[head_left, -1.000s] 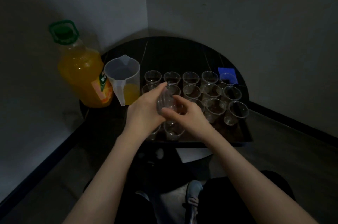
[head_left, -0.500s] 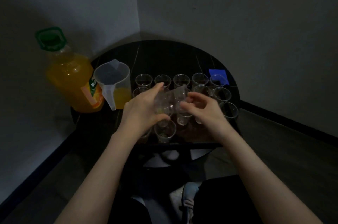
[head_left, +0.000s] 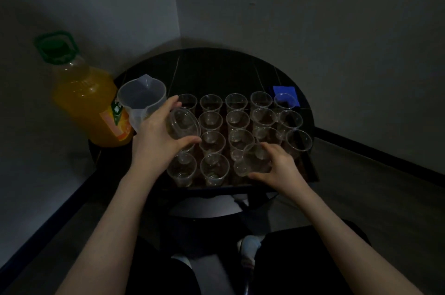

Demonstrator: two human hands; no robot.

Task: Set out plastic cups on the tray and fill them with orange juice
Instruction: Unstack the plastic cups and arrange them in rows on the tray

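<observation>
My left hand [head_left: 154, 140] grips a stack of clear plastic cups [head_left: 184, 127], tilted, above the tray's left columns. My right hand [head_left: 279, 167] grasps a single cup [head_left: 254, 160], tilted over the near row of the dark tray [head_left: 310, 169]. Empty cups [head_left: 237, 120] stand in rows on it. The orange juice bottle [head_left: 89, 102] and a plastic measuring jug [head_left: 142, 99] stand on the round tabletop [head_left: 216, 70], left of the tray

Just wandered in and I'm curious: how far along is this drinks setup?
Most cups already stand in rows on the tray. The left hand holds a stack of cups; the right hand is setting one cup down. Pouring is left: every cup looks empty, juice remains in the bottle.
</observation>
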